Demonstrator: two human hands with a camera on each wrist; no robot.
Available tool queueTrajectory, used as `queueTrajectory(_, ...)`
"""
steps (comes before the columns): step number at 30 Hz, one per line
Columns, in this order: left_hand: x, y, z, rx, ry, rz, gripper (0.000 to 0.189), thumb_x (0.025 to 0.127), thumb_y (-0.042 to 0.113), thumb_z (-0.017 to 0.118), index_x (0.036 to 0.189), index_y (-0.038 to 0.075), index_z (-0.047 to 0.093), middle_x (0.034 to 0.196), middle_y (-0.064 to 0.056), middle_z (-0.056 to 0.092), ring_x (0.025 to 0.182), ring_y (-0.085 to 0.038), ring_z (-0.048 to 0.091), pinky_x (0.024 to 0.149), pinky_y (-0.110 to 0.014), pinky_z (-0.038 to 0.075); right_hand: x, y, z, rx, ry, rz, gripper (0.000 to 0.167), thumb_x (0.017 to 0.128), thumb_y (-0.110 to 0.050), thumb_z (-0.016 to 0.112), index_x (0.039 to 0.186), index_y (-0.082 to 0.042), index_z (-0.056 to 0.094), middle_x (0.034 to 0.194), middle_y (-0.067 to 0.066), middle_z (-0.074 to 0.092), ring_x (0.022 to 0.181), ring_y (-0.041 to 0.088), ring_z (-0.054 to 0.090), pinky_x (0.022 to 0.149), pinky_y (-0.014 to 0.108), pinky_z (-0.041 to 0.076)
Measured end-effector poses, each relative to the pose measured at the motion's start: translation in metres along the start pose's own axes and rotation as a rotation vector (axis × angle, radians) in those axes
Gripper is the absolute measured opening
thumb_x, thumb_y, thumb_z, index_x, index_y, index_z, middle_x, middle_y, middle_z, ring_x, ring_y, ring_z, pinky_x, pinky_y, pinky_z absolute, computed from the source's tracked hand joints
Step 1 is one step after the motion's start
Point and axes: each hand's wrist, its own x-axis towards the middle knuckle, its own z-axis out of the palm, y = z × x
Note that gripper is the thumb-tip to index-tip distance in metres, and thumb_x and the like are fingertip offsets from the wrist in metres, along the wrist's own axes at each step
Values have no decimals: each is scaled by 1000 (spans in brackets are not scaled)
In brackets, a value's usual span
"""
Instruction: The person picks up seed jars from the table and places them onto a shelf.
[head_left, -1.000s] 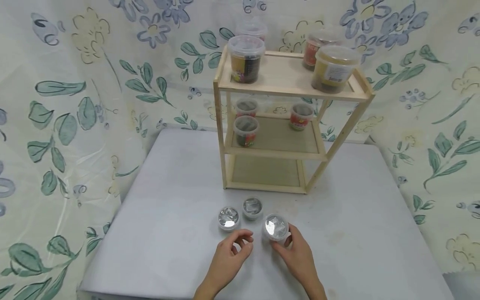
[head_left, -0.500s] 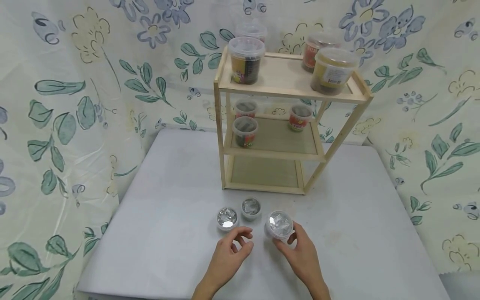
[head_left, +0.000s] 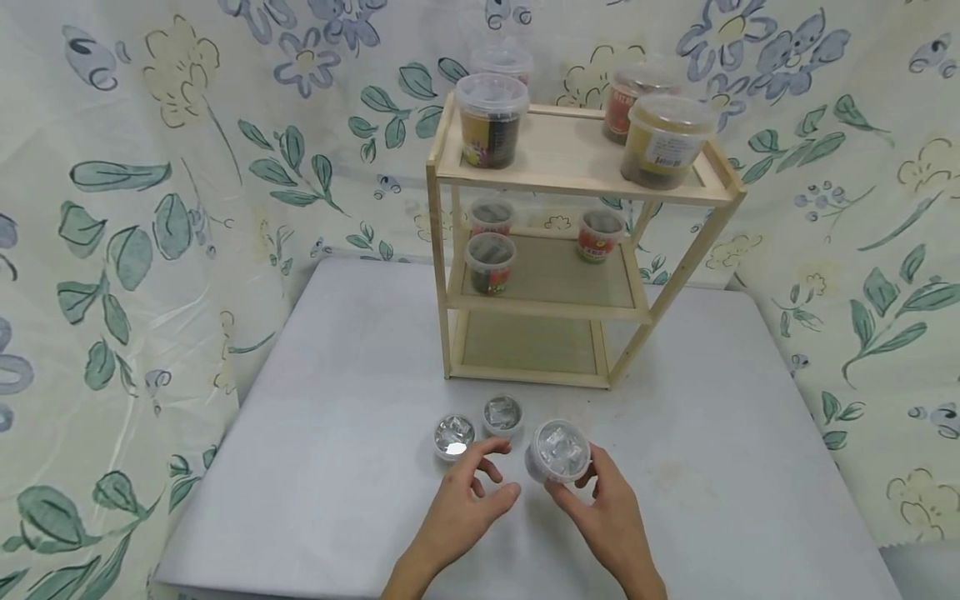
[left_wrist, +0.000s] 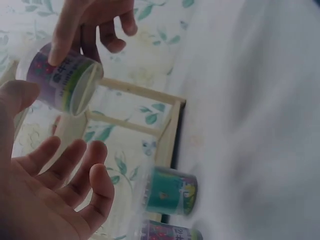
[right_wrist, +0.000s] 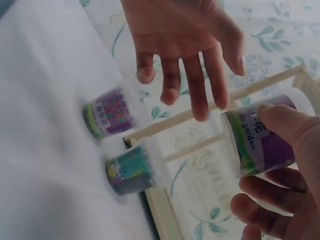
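Note:
My right hand (head_left: 609,521) grips a small plastic tub (head_left: 558,450) with a clear lid, thumb on one side and fingers on the other. In the right wrist view its purple label shows, and the tub is raised off the table and tilted. My left hand (head_left: 463,517) is just left of it, fingers apart and loosely bent, holding nothing. Two similar lidded tubs stand on the table beyond my left hand: one with a purple label (right_wrist: 112,115), the other with a teal label (right_wrist: 131,167), nearer the shelf.
A three-tier wooden shelf (head_left: 551,310) stands at the back of the white table (head_left: 337,467). Larger tubs, among them a yellow-labelled one (head_left: 667,142), occupy its top; smaller cups, one red-labelled (head_left: 600,237), sit on the middle tier. A flowered curtain (head_left: 135,250) hangs behind.
My right hand has lifted the tub and brought it slightly right, its lid now appearing larger. My left hand's thumb and fingers have spread wider apart.

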Motion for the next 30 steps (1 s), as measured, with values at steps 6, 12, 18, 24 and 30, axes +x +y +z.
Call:
queueTrajectory(6, 2, 6, 2, -20, -55, 85, 61, 85, 25, 75, 139, 35, 49, 130, 9, 58, 98, -15, 58, 77, -29, 47, -3, -10, -7, 27, 33, -69, 57, 70, -15, 88, 120, -14, 61, 92, -14, 58, 79, 3, 52, 66, 25, 42)
queueTrajectory(12, 4, 12, 4, -20, -91, 217, 66, 84, 24, 76, 144, 30, 46, 131, 7, 57, 96, -15, 58, 75, -29, 49, -4, -16, -12, 40, 26, -127, 57, 70, -13, 88, 119, -15, 60, 100, -16, 59, 81, 2, 52, 67, 25, 42)
queueTrajectory(18, 4, 15, 6, -19, -103, 251, 68, 84, 23, 77, 144, 29, 46, 130, 7, 57, 97, -12, 57, 75, -28, 49, -5, -19, -16, 53, 29, -185, 56, 69, -12, 88, 117, -16, 60, 102, -17, 59, 82, 2, 52, 66, 25, 42)
queueTrajectory(24, 3, 19, 7, -17, -106, 272, 67, 84, 25, 79, 143, 27, 47, 129, 6, 59, 99, -12, 56, 75, -28, 49, -6, -21, -18, 84, 27, -250, 54, 71, -14, 88, 117, -19, 61, 100, -18, 58, 82, 2, 53, 66, 25, 42)
queueTrajectory(30, 1, 23, 6, -19, -102, 241, 68, 82, 25, 81, 141, 28, 48, 127, 9, 59, 100, -11, 54, 76, -27, 48, -6, -22, -20, 114, 16, -293, 52, 72, -14, 87, 117, -21, 61, 98, -17, 59, 81, 3, 54, 65, 25, 42)
